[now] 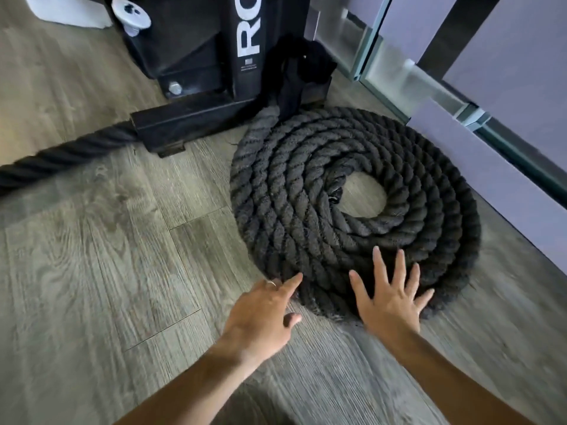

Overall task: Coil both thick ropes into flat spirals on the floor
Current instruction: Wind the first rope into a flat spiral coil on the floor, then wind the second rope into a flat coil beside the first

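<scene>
1 coiled rope [352,191], 1 uncoiled rope [61,154], 2 hands: left hand [264,317], right hand [389,302]

large white letters "ro" run sideways up the black upright post [245,41] of the metal frame, cut off by the top edge of the view. just below the letters on that post sits a small label with fine print, too small to read.

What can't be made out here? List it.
- Second rope, head view: cut off by the left edge; its length and state unknown.
- Coil start: hidden behind black strap at the rack.
- Right hand: blurred; pressing or hovering unclear.
- Rack lettering: cropped by top edge.
</scene>
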A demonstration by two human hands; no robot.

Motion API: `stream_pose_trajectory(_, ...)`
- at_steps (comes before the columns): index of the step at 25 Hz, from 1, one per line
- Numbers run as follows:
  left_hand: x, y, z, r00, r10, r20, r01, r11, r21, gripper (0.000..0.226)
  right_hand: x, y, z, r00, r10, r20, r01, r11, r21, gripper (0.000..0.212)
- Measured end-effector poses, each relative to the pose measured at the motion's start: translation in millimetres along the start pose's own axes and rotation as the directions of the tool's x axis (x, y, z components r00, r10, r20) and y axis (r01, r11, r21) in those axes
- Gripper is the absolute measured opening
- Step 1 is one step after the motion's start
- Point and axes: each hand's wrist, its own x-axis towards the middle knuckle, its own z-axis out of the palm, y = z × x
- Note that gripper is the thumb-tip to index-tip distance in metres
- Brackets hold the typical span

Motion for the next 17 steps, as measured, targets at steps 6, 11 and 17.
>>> stream_pose_trajectory(6, 29, -15, -21, 0.988, 0.101, -0.114, -0.072, 0.97, 0.233, 0.057, 12, 12, 2, 0.986, -0.112, -0.12, 0.107, 0.993, -0.047, 0.071)
stream_pose_trajectory(11, 30, -3, -9, 0.982, 0.182, 0.041, -0.187, 0.964, 0.187, 0.075, 51, 33, -17, 0.983, -0.175, -0.059, 0.17, 0.982, -0.077, 0.063)
stream_pose_trajectory(17, -14, -34, -83, 0.94, 0.204, 0.275, -0.304, 0.865, 0.399, 0.065, 41, 11, -42, 0.988, -0.157, 0.008, 0.157, 0.981, -0.113, 0.061)
